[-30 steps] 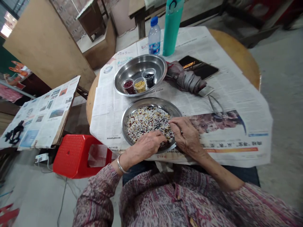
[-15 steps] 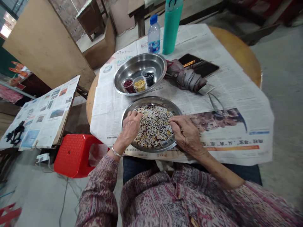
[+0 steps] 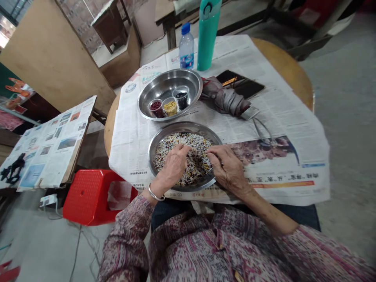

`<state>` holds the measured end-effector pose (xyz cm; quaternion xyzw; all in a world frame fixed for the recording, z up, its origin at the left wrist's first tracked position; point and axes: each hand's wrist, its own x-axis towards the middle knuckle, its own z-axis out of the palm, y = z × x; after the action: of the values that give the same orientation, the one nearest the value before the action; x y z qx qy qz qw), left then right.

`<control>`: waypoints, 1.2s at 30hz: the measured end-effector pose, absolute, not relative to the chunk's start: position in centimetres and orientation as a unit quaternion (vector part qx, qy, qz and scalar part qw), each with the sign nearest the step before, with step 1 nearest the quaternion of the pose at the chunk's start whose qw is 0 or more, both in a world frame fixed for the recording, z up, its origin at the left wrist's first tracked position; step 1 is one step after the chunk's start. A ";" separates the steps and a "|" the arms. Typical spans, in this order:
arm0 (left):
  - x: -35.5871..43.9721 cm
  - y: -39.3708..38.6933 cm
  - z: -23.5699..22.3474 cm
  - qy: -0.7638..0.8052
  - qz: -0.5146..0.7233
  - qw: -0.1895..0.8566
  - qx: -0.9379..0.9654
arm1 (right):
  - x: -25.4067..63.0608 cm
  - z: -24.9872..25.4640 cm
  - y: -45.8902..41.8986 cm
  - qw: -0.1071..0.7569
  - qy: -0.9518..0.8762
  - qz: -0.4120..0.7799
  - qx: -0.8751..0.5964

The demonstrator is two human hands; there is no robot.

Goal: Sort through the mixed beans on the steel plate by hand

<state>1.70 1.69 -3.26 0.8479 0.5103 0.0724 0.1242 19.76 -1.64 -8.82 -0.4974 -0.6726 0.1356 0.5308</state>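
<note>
A steel plate (image 3: 160,138) of mixed white, red, yellow and black beans (image 3: 192,143) lies at the table's near edge. My left hand (image 3: 173,166) rests in the middle of the beans, fingers curled in a pinch; what they grip is too small to see. My right hand (image 3: 227,168) sits on the plate's right rim, fingertips bent into the beans. Behind it a second steel bowl (image 3: 164,84) holds three small cups: red beans (image 3: 155,106), yellow beans (image 3: 170,106) and black beans (image 3: 181,96).
Newspaper (image 3: 279,129) covers the round wooden table (image 3: 293,68). A folded umbrella (image 3: 227,100), a dark phone (image 3: 243,84), a water bottle (image 3: 186,47) and a teal flask (image 3: 207,33) stand behind. A red stool (image 3: 88,196) and a newspaper-covered board (image 3: 49,141) are at left.
My left hand swept from the plate's near edge to its left rim, then back to the middle of the beans. My right hand stayed at the right rim. The camera shifted slightly.
</note>
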 end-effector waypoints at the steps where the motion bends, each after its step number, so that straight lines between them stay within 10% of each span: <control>1: 1.9 1.4 -3.2 0.494 0.070 0.122 0.858 | 19.8 -8.8 -1.7 0.529 -0.673 0.137 -0.498; 17: 0.3 4.5 -2.0 0.521 0.031 -0.006 0.853 | 19.9 -8.6 -1.9 0.523 -0.680 0.136 -0.495; 29: 0.1 -2.3 -1.3 0.516 -0.006 0.177 0.838 | 19.8 -8.9 -1.8 0.532 -0.678 0.129 -0.490; 36: 3.2 1.3 -2.1 0.473 0.059 0.113 0.872 | 19.8 -8.9 -1.7 0.532 -0.677 0.132 -0.492</control>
<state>3.25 1.27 -2.09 0.8718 0.4729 0.0589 0.1133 19.84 -1.70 -8.87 -0.4919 -0.6768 0.1321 0.5316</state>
